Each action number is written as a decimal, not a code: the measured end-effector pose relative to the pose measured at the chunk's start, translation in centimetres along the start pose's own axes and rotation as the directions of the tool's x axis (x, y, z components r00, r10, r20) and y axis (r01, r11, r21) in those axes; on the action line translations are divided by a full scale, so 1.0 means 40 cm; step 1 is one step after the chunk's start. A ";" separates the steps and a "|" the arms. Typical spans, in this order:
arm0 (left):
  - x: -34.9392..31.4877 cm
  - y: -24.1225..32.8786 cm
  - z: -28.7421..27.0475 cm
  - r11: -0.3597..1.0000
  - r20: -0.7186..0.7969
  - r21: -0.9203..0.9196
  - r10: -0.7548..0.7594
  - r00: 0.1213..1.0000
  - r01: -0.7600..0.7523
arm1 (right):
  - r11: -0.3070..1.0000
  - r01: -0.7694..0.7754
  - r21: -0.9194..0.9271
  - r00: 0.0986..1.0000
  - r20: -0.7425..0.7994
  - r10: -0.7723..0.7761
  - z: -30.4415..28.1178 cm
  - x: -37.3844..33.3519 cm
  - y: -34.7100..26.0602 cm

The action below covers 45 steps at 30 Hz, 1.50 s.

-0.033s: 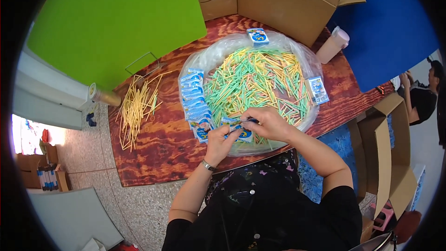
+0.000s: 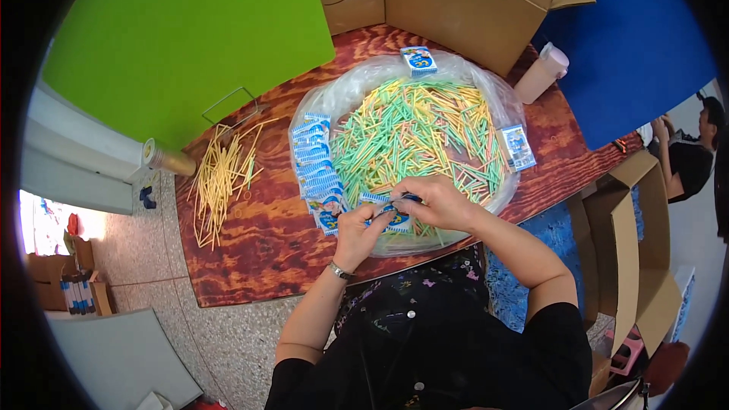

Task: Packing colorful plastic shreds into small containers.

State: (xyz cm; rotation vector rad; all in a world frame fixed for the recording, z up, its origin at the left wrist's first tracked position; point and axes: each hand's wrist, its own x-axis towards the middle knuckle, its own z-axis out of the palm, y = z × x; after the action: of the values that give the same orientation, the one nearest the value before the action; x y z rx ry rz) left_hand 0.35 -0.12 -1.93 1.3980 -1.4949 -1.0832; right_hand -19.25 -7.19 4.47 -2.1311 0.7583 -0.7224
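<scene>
My left hand [image 2: 355,238] and my right hand [image 2: 439,203] meet at the near edge of a pile of thin green, yellow and pink sticks [image 2: 414,129]. Between them is a small blue-and-white packet [image 2: 399,222], pinched by the fingers of both hands. Fingers cover its upper part, and a small dark strip by the right fingertips is too small to name. Left of the pile, several similar flat packets [image 2: 317,171] overlap in a row. The sticks lie on a clear plastic bag [image 2: 313,103] spread over the table.
Blue-and-white packs lie at the bag's far edge [image 2: 419,61] and right edge [image 2: 518,147]. Long yellow sticks [image 2: 220,190] and a wire stand [image 2: 231,102] are at left. A pink bottle [image 2: 542,74], cardboard boxes [image 2: 463,7] and an open carton [image 2: 626,250] border the reddish table [image 2: 266,262].
The view has shifted very slightly. Both hands keep the same hold on the packet.
</scene>
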 end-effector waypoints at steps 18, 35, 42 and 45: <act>0.066 0.008 0.037 0.946 -0.022 -0.299 -0.140 0.990 0.127 | 0.965 -0.165 0.205 0.977 0.165 0.132 -0.080 0.014 0.058; 0.033 -0.011 0.022 0.959 -0.072 -0.283 -0.047 0.996 0.025 | 0.458 -0.548 -0.700 0.802 -0.283 0.526 -0.235 -0.022 0.396; 0.027 -0.020 0.005 0.961 -0.060 -0.272 -0.070 0.996 0.051 | 0.438 -0.540 -0.719 0.761 -0.194 0.619 -0.187 0.004 0.382; 0.028 -0.021 0.006 0.946 -0.054 -0.319 -0.073 0.996 0.052 | 0.435 -0.481 -0.762 0.778 -0.142 0.612 -0.198 0.000 0.406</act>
State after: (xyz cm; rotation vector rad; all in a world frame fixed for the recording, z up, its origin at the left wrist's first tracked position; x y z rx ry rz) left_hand 0.32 -1.24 -2.81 1.2464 -1.1745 -1.2440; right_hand -29.31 -19.65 -3.94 -2.3513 1.8228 0.2188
